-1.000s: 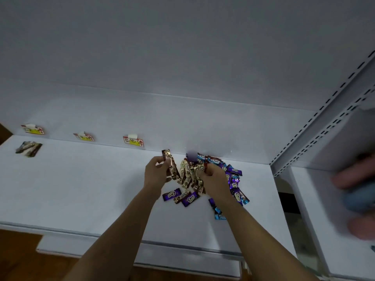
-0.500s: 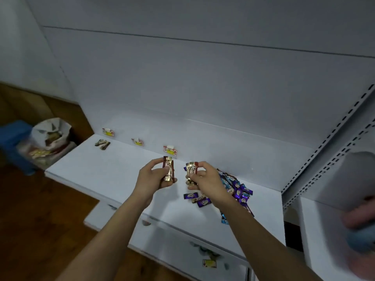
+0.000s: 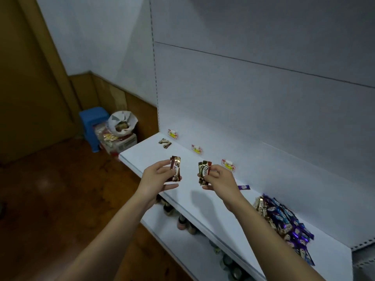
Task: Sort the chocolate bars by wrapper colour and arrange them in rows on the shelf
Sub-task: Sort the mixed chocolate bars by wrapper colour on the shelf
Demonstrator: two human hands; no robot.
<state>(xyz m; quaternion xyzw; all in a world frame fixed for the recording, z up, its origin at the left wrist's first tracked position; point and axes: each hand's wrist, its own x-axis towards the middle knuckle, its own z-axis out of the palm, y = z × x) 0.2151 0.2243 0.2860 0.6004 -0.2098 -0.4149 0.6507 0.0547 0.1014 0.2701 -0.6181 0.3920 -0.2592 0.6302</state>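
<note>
My left hand (image 3: 157, 178) holds a brown-and-gold chocolate bar (image 3: 175, 168) upright above the front edge of the white shelf (image 3: 146, 151). My right hand (image 3: 221, 179) pinches a small bunch of brown-and-gold bars (image 3: 204, 172) a short way to the right. A mixed pile of purple, blue and gold bars (image 3: 284, 222) lies at the shelf's right end. One purple bar (image 3: 243, 187) lies alone near the back. Two brown-and-gold bars (image 3: 164, 143) rest at the shelf's far left.
Three yellow-and-red price tags (image 3: 172, 133) (image 3: 196, 149) (image 3: 228, 164) stand along the back panel. Jars or bottles (image 3: 182, 222) fill the lower shelf. A blue stool (image 3: 91, 126) and a white bag of goods (image 3: 121, 123) stand on the wooden floor at left.
Both hands lifted brown-and-gold bars out of the mixed pile and moved left along the shelf. The view swung left, so the pile now lies off to the right.
</note>
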